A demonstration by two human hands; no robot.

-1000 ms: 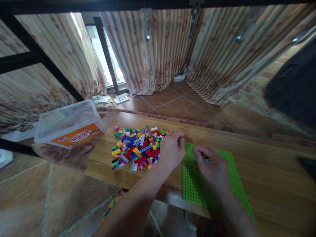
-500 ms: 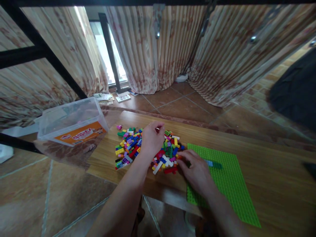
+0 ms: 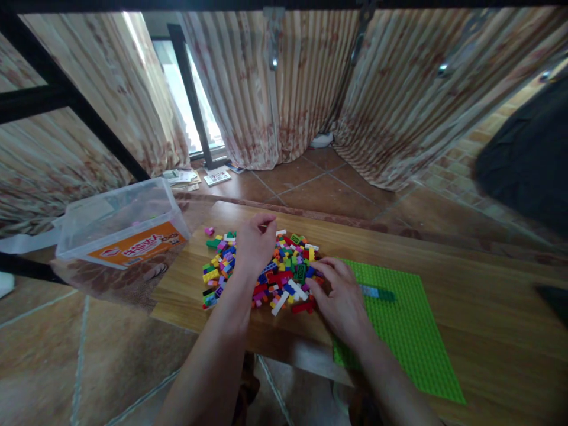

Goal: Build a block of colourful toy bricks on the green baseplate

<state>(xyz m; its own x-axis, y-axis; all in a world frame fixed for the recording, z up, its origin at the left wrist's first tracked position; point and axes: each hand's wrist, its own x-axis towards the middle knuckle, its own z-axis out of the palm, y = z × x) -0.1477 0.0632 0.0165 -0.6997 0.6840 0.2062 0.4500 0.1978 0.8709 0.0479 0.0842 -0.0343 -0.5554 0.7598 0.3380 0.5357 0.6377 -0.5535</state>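
Note:
A loose pile of small colourful toy building bricks (image 3: 284, 275) lies on the wooden table. Over its middle and far side is my left hand (image 3: 257, 245), fingers bent inward and fingertips close together; anything between them is hidden. At the pile's right edge, my right hand (image 3: 341, 299) has thumb and forefinger apart beside the nearest bricks, with nothing visible in its grasp. To the right lies a green studded baseplate (image 3: 408, 325), partly covered by my right hand and forearm. A short row of light blue and dark green bricks (image 3: 379, 293) sits on the baseplate.
A clear plastic bin (image 3: 122, 222) with an orange label stands left of the wooden table (image 3: 483, 307). One pink brick (image 3: 209, 231) lies apart at the pile's far left. Papers (image 3: 217, 177) rest on the tiled floor before the curtains (image 3: 248, 89). A dark object (image 3: 528, 154) is at far right.
My left hand has shifted left over the pile, uncovering bricks on its right. My right hand's thumb and forefinger have spread apart. The whole view has moved slightly.

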